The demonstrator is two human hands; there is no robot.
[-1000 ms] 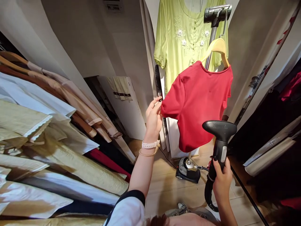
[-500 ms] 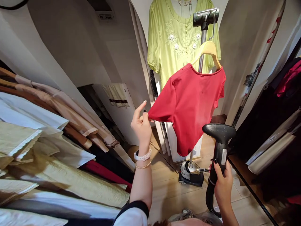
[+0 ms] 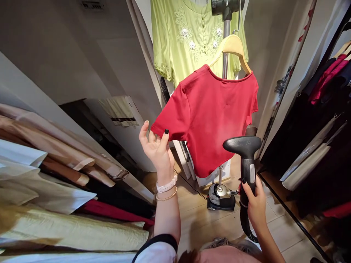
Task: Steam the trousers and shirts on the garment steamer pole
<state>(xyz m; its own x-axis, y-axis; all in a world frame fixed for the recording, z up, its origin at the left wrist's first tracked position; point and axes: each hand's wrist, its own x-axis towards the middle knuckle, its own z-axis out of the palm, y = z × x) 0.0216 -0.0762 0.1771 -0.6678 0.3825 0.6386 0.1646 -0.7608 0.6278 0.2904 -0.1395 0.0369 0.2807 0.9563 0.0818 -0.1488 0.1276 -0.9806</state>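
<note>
A red short-sleeved top hangs on a wooden hanger from the steamer's pole. My left hand pinches the hem of its left sleeve between thumb and fingers and holds the sleeve stretched out to the left. My right hand is wrapped round the handle of a black steamer head, held upright just below and in front of the top's lower right edge. The steamer's base stands on the floor under the top.
A green embroidered blouse hangs behind the red top. Folded and hung garments crowd the left side. Dark clothes hang on the right. A black cable runs over the wooden floor.
My left hand has drawn the red sleeve further out to the left and turned palm up. The view has shifted, and the steamer head has moved slightly left, closer to the top.
</note>
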